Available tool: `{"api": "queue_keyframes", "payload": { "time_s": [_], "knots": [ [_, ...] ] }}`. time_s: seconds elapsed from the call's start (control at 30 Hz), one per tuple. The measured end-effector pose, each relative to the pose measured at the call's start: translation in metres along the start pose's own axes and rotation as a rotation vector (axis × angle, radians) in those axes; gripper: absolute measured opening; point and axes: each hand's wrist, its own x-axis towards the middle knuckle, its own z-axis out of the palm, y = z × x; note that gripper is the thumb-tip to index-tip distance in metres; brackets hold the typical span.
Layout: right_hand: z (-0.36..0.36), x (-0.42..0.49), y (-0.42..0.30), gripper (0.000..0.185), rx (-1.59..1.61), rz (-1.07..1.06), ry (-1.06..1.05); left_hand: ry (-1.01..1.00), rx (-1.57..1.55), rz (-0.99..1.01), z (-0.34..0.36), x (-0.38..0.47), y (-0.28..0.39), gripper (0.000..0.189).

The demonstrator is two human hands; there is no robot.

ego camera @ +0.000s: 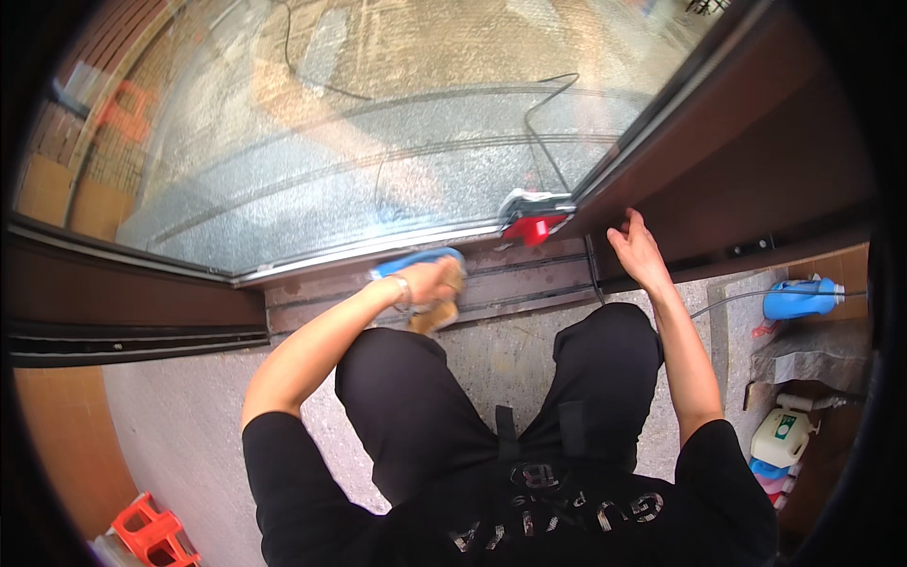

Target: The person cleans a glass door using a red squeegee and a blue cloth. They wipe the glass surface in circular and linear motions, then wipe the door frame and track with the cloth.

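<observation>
My left hand [427,282], blurred, grips a cloth [434,317] that shows blue above and tan below, over the ridged dark sill [524,273] of a large glass pane [340,156]. A bracelet circles that wrist. My right hand [636,244] is at the brown door frame [744,156], its fingers apart and nothing in it. Left of it, a red and black device [535,220] sits against the bottom corner of the glass, with a dark cord rising behind it.
Blue [797,298] and cream [783,436] plastic jugs stand at the right wall, beside a grey plastic bag [815,358]. A dark cable crosses the floor there. An orange plastic stool [152,528] is at the lower left.
</observation>
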Motion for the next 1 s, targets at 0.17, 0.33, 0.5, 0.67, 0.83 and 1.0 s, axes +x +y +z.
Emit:
{"api": "queue_keyframes", "payload": {
  "time_s": [0.17, 0.33, 0.5, 0.67, 0.83, 1.0],
  "knots": [
    [-0.012, 0.009, -0.008, 0.072, 0.276, -0.008, 0.259, -0.081, 0.249, -0.111, -0.023, 0.082, 0.113, 0.06],
    [-0.014, 0.026, -0.01, 0.068, 0.428, -0.072, 0.37, 0.341, -0.003, -0.377, 0.005, 0.121, 0.144, 0.061],
    [-0.009, 0.037, -0.005, 0.06, 0.384, -0.077, 0.446, 0.387, 0.118, -0.398, 0.012, 0.121, 0.148, 0.054],
    [-0.006, 0.029, -0.009, 0.058, 0.394, -0.152, 0.467, 0.368, 0.112, -0.383, 0.007, 0.116, 0.139, 0.051],
    [-0.002, 0.016, -0.017, 0.052, 0.43, -0.195, 0.391, 0.237, 0.133, -0.469, -0.005, 0.101, 0.131, 0.045],
    [0.012, 0.031, 0.001, 0.029, 0.74, -0.318, 0.365, 0.207, 0.127, -0.531, -0.01, 0.083, 0.113, 0.047]
  ]
}}
